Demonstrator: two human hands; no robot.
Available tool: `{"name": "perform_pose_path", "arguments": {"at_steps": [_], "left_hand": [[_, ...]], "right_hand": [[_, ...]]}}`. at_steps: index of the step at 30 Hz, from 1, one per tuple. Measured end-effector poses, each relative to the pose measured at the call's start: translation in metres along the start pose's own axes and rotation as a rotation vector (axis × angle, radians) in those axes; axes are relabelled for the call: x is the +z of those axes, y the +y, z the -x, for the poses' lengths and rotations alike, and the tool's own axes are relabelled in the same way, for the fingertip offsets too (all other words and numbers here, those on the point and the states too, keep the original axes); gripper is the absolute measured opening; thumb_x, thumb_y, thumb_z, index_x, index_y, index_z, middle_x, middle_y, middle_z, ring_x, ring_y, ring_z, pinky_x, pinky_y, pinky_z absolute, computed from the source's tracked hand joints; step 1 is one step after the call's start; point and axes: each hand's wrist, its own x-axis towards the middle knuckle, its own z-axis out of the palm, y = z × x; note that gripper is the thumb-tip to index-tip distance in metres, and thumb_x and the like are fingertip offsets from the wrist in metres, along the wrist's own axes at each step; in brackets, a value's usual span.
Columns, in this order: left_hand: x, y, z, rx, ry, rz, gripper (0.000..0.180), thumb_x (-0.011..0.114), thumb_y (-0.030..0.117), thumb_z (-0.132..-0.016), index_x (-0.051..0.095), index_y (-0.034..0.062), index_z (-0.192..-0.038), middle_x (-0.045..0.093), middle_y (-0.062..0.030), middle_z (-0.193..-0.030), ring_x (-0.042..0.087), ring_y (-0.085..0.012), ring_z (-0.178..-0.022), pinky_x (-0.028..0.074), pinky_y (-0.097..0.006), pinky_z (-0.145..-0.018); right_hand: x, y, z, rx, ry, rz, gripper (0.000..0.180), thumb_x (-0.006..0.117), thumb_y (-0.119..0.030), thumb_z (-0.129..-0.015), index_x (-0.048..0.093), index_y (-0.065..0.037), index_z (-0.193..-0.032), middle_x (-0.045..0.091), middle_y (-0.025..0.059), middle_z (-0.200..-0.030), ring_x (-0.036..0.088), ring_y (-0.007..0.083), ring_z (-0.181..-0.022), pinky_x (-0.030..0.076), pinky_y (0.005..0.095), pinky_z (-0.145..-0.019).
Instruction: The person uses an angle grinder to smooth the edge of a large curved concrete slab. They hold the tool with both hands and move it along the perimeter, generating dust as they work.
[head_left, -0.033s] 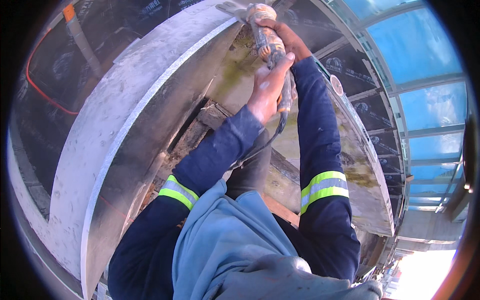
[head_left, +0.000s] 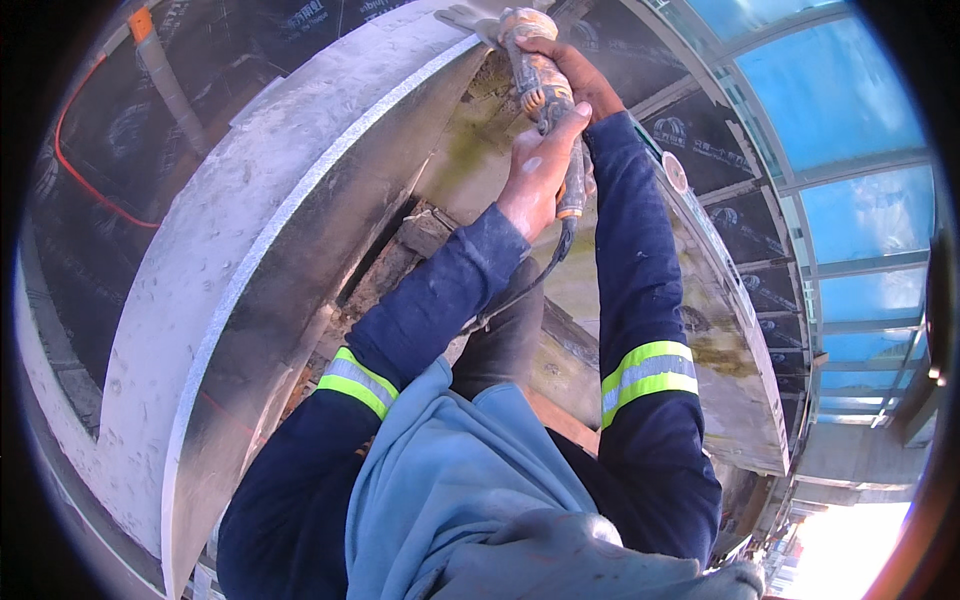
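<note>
My two hands hold a dusty orange and grey angle grinder [head_left: 541, 80] at the far end of the view. My left hand [head_left: 543, 165] is wrapped round its rear body, close to where the black cord [head_left: 548, 268] leaves it. Farther forward, my right hand [head_left: 575, 75] grips the grinder near its head. The grinder's head lies at the far end of a curved, pale concrete ledge [head_left: 235, 215], by its bright, freshly ground-looking edge. Blurred grey dust or motion at the head hides the disc, and I cannot tell whether it touches the concrete.
Left of the ledge are dark panels [head_left: 120, 140], an orange-topped pipe [head_left: 165, 80] and a red cable [head_left: 75, 175]. Stained boards [head_left: 735, 375] and rubble [head_left: 425, 230] lie below and to the right. Blue glazing in a metal frame [head_left: 815, 265] rises on the right.
</note>
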Motion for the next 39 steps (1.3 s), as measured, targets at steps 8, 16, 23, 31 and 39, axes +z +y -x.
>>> {"name": "perform_pose_path", "arguments": {"at_steps": [8, 16, 23, 31, 39], "left_hand": [[-0.007, -0.011, 0.011, 0.025, 0.045, 0.003, 0.040, 0.078, 0.041, -0.090, 0.060, 0.0059, -0.094, 0.059, -0.0057, -0.067, 0.059, -0.0170, -0.048, 0.050, -0.033, -0.044], [0.003, -0.004, -0.030, 0.028, -0.026, -0.017, 0.038, 0.078, 0.038, -0.090, 0.059, 0.0055, -0.090, 0.056, -0.0058, -0.064, 0.058, -0.0179, -0.047, 0.050, -0.034, -0.042], [-0.001, -0.017, -0.011, 0.034, 0.046, -0.007, 0.041, 0.077, 0.042, -0.090, 0.061, 0.0047, -0.094, 0.059, -0.0069, -0.066, 0.059, -0.0169, -0.049, 0.049, -0.032, -0.044], [0.006, -0.002, -0.027, 0.001, -0.009, -0.034, 0.038, 0.077, 0.039, -0.091, 0.061, 0.0044, -0.091, 0.056, -0.0052, -0.063, 0.057, -0.0179, -0.047, 0.050, -0.033, -0.044], [0.003, -0.004, -0.027, -0.024, 0.014, -0.058, 0.044, 0.080, 0.043, -0.088, 0.059, 0.0063, -0.096, 0.060, -0.0069, -0.068, 0.058, -0.0168, -0.049, 0.049, -0.032, -0.045]], "right_hand": [[0.017, 0.008, 0.004, 0.041, 0.000, 0.015, 0.052, 0.079, -0.035, -0.087, 0.060, -0.001, -0.122, 0.071, 0.0115, -0.086, 0.069, 0.0216, -0.063, 0.060, 0.0362, -0.059], [-0.025, -0.005, -0.021, 0.049, 0.051, 0.028, 0.046, 0.077, -0.036, -0.088, 0.065, -0.001, -0.114, 0.071, 0.0108, -0.083, 0.070, 0.0208, -0.064, 0.060, 0.0344, -0.061], [0.002, 0.007, -0.004, 0.017, 0.012, 0.025, 0.051, 0.078, -0.038, -0.088, 0.062, 0.000, -0.117, 0.071, 0.0119, -0.086, 0.070, 0.0224, -0.063, 0.061, 0.0363, -0.060], [-0.028, -0.001, -0.025, 0.016, 0.036, 0.030, 0.049, 0.078, -0.037, -0.088, 0.062, 0.000, -0.115, 0.070, 0.0123, -0.085, 0.071, 0.0222, -0.064, 0.061, 0.0351, -0.058], [-0.022, 0.002, -0.024, 0.011, 0.028, -0.009, 0.048, 0.079, -0.036, -0.088, 0.061, 0.001, -0.113, 0.069, 0.0120, -0.085, 0.070, 0.0225, -0.063, 0.061, 0.0357, -0.058]]}}
